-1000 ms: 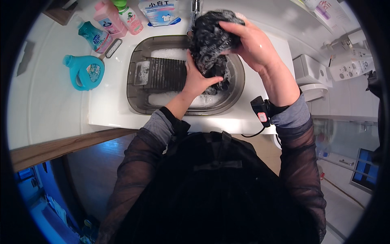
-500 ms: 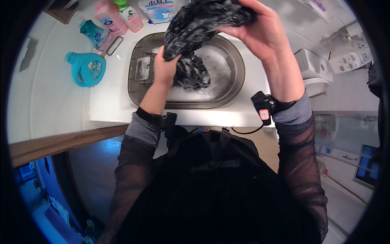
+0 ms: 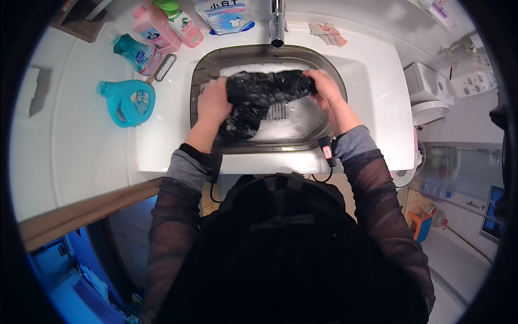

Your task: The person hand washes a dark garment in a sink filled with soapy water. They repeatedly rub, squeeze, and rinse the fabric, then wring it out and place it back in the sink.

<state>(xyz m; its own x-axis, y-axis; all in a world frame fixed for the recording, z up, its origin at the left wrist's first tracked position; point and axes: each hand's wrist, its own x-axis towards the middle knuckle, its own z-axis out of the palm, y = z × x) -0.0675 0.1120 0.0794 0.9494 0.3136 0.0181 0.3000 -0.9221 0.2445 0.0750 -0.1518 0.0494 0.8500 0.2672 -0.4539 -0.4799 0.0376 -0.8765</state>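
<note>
A wet black garment [image 3: 264,89] is stretched sideways over a grey-brown plastic basin [image 3: 337,108]; its exact kind cannot be made out. My left hand [image 3: 214,102] is closed on its left end, where part of the cloth hangs down into the basin. At the other end, my right hand [image 3: 325,89] grips the cloth between thumb and fingers. Sudsy water [image 3: 291,127] lies beneath the garment. A ridged patch of the basin's floor shows through the foam.
The basin sits in a white sink [image 3: 377,97] under a chrome faucet [image 3: 277,27]. To the left stand a teal jug [image 3: 127,102], several detergent bottles and a scrub brush [image 3: 163,67]. Behind are a detergent pouch [image 3: 224,16] and a pinkish cloth [image 3: 328,34].
My right hand has come down from high above the basin, lowering the garment toward the suds. My left hand stays at its left end. The faucet and pinkish cloth have come into view.
</note>
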